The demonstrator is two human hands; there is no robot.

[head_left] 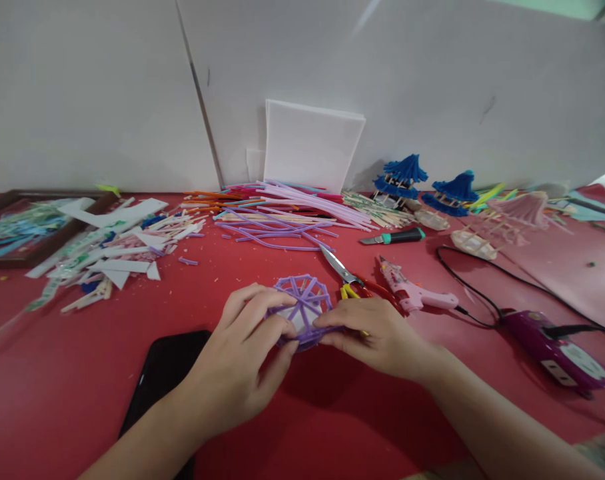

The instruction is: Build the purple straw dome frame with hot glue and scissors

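A small round frame of purple sticks (303, 288), with spokes meeting near its middle and something whitish inside, is held between both hands above the red table. My left hand (250, 340) grips its left side and lower edge, thumb and fingers pressed together on it. On the right side, my right hand (370, 330) pinches the frame's lower right edge between thumb and fingers. Just beyond my right hand lie scissors (338, 265) with red and yellow handles, partly hidden by it. A black phone (167, 367) lies partly beneath my left forearm.
Colored sticks (292, 207) are heaped by the wall. Rightward are a cutter (400, 237), pink glue gun (422, 295), purple power strip (557, 350) with black cables, and blue-roofed models (402, 177). Paper scraps (122, 250) and a brown tray (50, 257) occupy the left.
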